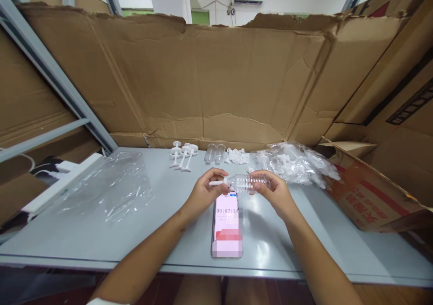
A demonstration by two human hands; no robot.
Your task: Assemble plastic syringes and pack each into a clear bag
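A clear ribbed plastic bottle (244, 183) lies sideways in the air above the table, between my two hands. My right hand (270, 188) is closed around its body near the base end. At the neck end, my left hand (210, 185) pinches a white nozzle cap (216, 183), whose thin tip points left. The cap meets the bottle's neck; how tightly it is seated cannot be made out. Below the hands a phone (226, 224) lies on the table with a running timer on its screen.
Along the back stand white disc-ended plastic pieces (184, 154), clear ribbed bottles (215, 153) and a pile of small white parts (237, 156). A clear bag of white parts (291, 163) and a cardboard box (372, 196) are right. Left are an empty plastic bag (115, 183) and a power strip (61, 185).
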